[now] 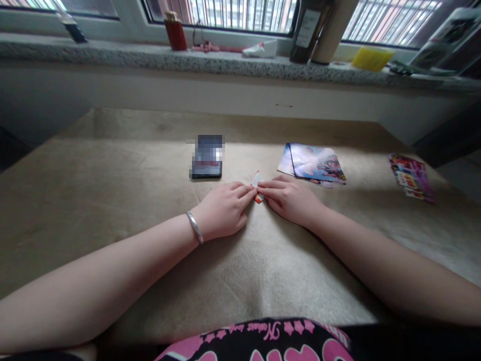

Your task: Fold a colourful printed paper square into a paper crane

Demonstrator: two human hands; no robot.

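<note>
My left hand (224,208) and my right hand (288,198) meet at the middle of the tan table (112,200). Both pinch a small folded piece of red and white paper (257,181) between their fingertips. The paper sits just above the cloth, mostly covered by my fingers. A silver bangle (195,226) circles my left wrist. A dark phone (207,156) lies flat just beyond my left hand.
A stack of colourful printed sheets (314,164) lies right of the phone. More bright sheets (411,176) sit near the table's right edge. The stone windowsill (225,60) behind holds a red cup (175,34), bottles (308,30) and a yellow object (371,58).
</note>
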